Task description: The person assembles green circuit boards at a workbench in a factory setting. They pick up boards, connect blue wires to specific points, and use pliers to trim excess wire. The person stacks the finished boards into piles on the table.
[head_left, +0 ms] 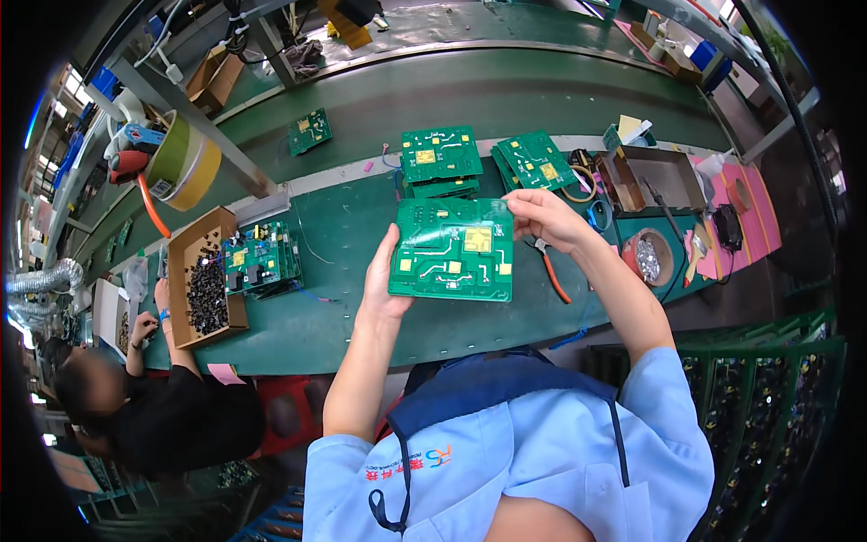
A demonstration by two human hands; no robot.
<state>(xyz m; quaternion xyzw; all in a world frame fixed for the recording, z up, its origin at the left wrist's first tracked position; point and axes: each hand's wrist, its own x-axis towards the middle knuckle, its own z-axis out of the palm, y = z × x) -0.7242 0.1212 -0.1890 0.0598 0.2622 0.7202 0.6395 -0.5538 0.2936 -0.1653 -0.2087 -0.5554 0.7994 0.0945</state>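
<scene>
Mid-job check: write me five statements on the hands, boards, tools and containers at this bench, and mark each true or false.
1. The left hand and right hand both hold one green rectangular circuit board. True.
2. The metal pliers with orange-red handles lie left of the held board. False: they lie on the bench to its right.
3. An open brown cardboard box holding small black parts stands left of the held board. True.
4. The round reddish-brown dish is empty. False: silvery pieces lie in it.
5. A stack of green circuit boards sits just beyond the held board, farther from the person. True.
</scene>
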